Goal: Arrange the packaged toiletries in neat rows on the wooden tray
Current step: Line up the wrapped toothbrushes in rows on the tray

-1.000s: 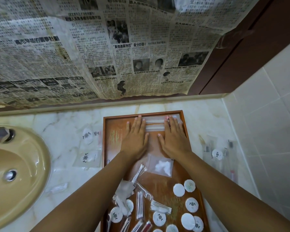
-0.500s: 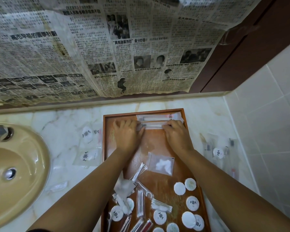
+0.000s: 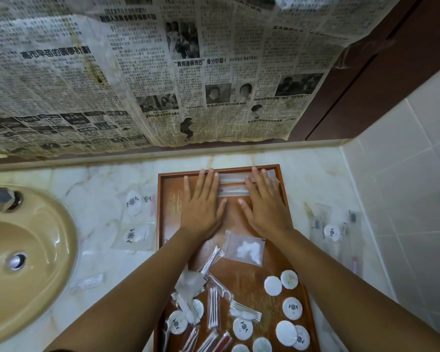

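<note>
A wooden tray lies on the marble counter. Two long clear packets lie side by side across its far end. My left hand lies flat with straight fingers on their left ends. My right hand presses flat on their right ends. A clear bag of cotton lies just behind my hands in the tray's middle. Round white packaged items, cotton swabs and floss picks are scattered over the near half of the tray.
A beige sink with a tap fills the left. Clear packets lie on the counter left of the tray, more packets to its right by the tiled wall. Newspaper covers the wall behind.
Half a second ago my fingers were curled on the packets' ends. Now both hands are flat and spread, pushed slightly farther toward the tray's back edge.
</note>
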The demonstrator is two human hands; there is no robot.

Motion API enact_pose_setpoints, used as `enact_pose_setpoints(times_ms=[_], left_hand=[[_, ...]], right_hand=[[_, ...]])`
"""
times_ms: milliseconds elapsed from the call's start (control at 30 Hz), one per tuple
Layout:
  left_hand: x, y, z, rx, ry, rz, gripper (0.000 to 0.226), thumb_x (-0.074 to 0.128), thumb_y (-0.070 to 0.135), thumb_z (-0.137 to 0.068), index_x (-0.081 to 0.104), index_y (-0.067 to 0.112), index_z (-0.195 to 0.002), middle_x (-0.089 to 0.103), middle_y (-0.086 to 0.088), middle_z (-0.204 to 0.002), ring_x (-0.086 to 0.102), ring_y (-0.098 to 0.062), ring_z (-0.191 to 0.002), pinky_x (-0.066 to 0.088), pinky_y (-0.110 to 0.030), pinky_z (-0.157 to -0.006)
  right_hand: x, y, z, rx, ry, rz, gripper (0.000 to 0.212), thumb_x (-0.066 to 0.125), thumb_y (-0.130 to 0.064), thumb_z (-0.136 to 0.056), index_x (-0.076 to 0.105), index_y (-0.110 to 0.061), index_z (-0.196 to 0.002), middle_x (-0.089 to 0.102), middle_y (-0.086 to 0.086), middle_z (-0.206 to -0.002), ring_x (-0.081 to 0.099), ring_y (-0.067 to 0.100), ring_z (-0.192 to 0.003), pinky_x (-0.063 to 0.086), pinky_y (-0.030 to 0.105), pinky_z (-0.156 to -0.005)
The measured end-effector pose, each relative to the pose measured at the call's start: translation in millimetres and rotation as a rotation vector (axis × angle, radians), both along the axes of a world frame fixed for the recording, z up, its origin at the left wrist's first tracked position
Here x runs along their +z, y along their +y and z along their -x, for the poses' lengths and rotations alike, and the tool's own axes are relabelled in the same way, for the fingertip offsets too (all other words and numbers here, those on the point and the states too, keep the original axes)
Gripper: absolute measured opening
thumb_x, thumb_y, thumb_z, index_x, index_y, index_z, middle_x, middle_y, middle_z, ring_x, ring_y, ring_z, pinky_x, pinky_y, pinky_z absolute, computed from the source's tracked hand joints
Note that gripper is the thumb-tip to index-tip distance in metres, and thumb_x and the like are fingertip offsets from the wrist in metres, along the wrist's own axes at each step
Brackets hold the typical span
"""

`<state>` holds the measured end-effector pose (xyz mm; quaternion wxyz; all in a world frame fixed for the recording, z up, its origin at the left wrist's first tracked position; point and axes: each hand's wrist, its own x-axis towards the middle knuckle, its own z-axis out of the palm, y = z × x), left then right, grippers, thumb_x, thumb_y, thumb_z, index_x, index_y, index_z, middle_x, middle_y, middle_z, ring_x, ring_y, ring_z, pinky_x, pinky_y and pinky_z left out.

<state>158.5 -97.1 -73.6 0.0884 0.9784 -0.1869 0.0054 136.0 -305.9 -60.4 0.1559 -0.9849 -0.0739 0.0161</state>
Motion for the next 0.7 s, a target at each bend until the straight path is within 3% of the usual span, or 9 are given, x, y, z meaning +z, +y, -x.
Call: enact_pose_setpoints(times_ms=[67, 167, 267, 467, 567, 700], left_hand=[[-3, -1, 1, -0.015, 0.067, -0.045, 0.072, 0.008, 0.057, -0.105, 0.001, 0.015, -0.163, -0.005, -0.004, -0.171, -0.015, -0.021, -0.156, -0.004, -0.064, -0.122], [-6, -3, 1, 0.0, 0.113, -0.087, 0.074, 0.005, 0.061, -0.103, -0.003, 0.016, -0.162, -0.008, -0.003, -0.17, -0.019, -0.021, -0.155, -0.009, -0.064, -0.12], [-4, -3, 3, 0.013, 0.1, -0.132, 0.076, 0.008, 0.062, -0.103, -0.001, 0.016, -0.163, -0.006, -0.004, -0.17, -0.017, -0.023, -0.155, -0.009, -0.066, -0.12], [4, -4, 1, 0.223, 0.093, -0.109, 0.073, 0.023, 0.066, -0.1, 0.029, 0.023, -0.159, 0.014, -0.018, -0.168, -0.001, -0.035, -0.156, -0.015, -0.066, -0.117], [3, 0, -1, 0.251, 0.121, -0.159, 0.076, 0.014, 0.068, -0.099, 0.026, 0.025, -0.16, 0.01, -0.016, -0.169, -0.003, -0.034, -0.156, -0.014, -0.068, -0.117], [4, 6, 0, 0.238, 0.063, -0.105, 0.072, 0.021, 0.066, -0.101, 0.02, 0.027, -0.162, 0.015, -0.017, -0.167, 0.004, -0.034, -0.156, -0.008, -0.068, -0.118]], right_hand=[[-1, 4, -2, 0.011, 0.112, 0.048, 0.079, 0.015, -0.066, -0.101, 0.002, -0.019, -0.163, -0.014, 0.002, -0.17, -0.017, 0.021, -0.156, -0.004, 0.045, -0.126], [-6, 6, -5, -0.008, 0.241, 0.114, 0.088, -0.002, -0.076, -0.093, -0.011, -0.021, -0.162, -0.026, 0.002, -0.167, -0.025, 0.021, -0.153, -0.008, 0.047, -0.126], [-11, 6, -7, -0.011, 0.269, 0.142, 0.093, -0.006, -0.08, -0.089, -0.01, -0.023, -0.162, -0.026, 0.003, -0.167, -0.026, 0.022, -0.153, -0.009, 0.048, -0.126], [-17, 5, -5, -0.014, 0.221, 0.139, 0.089, -0.001, -0.077, -0.093, -0.004, -0.022, -0.163, -0.022, 0.003, -0.168, -0.024, 0.024, -0.154, -0.007, 0.049, -0.126], [-16, 6, -5, -0.022, 0.233, 0.135, 0.087, 0.001, -0.076, -0.094, -0.006, -0.022, -0.163, -0.023, 0.003, -0.168, -0.025, 0.023, -0.153, -0.009, 0.049, -0.125], [-15, 7, -6, -0.02, 0.245, 0.134, 0.088, -0.002, -0.077, -0.093, -0.009, -0.023, -0.162, -0.027, 0.002, -0.167, -0.029, 0.022, -0.152, -0.013, 0.047, -0.124]])
